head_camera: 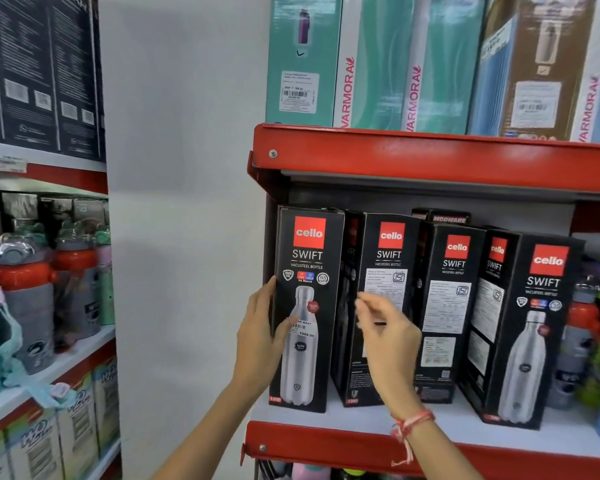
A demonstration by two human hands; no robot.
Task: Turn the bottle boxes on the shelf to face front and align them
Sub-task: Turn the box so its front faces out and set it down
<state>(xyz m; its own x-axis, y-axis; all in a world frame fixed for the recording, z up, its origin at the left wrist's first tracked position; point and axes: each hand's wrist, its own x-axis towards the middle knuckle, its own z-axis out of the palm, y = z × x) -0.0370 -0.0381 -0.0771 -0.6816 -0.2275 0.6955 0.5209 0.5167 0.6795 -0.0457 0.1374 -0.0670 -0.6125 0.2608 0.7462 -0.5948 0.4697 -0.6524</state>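
Note:
Several black Cello Swift bottle boxes stand on a white shelf (440, 415) with a red front lip. The leftmost box (309, 271) shows its bottle picture to the front. My left hand (260, 337) grips its left edge, thumb across the front. The second box (385, 271) and the third box (445, 306) show their text sides. My right hand (388, 337) hovers in front of the second box, fingers apart and blurred, holding nothing. A fourth box (530, 327) at the right stands angled, with its bottle picture facing front-right.
A red shelf (430, 157) above carries teal and brown Varmora boxes (378, 64). Loose bottles (582, 334) stand right of the black boxes. On the left, a separate rack holds red-topped bottles (32, 299) and dark boxes, with a white wall between the two racks.

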